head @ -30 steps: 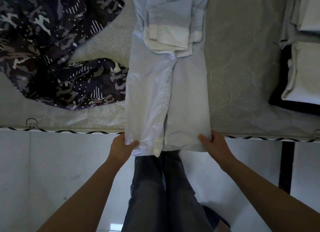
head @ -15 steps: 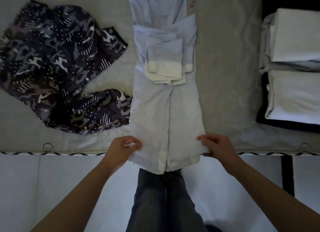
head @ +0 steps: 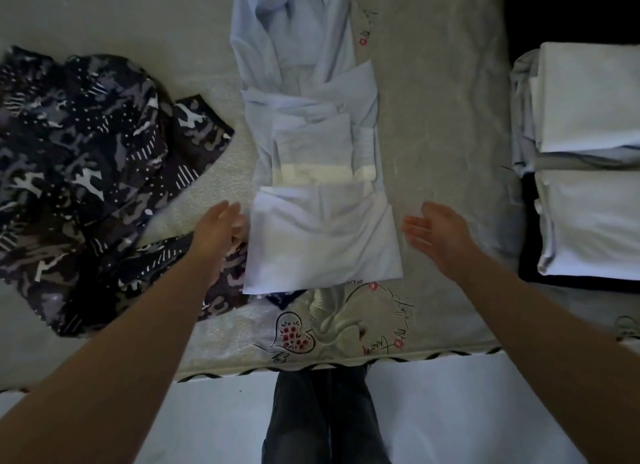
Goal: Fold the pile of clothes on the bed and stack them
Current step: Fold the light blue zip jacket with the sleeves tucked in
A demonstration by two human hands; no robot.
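Cursive lettering and a red-flowered heart are printed on the mattress [head: 450, 124] near its front edge; the words are too small to read. A pale blue shirt [head: 322, 242] lies lengthwise at the bed's middle, its lower end folded up over itself. The left hand [head: 221, 231] hangs at the fold's left edge, the right hand [head: 440, 235] just beside its right edge, fingers of both straight and holding nothing. A camouflage garment [head: 86, 172] sprawls unfolded to the left, partly under the left forearm. Folded white clothes [head: 588, 158] are stacked at right, cut off by the frame.
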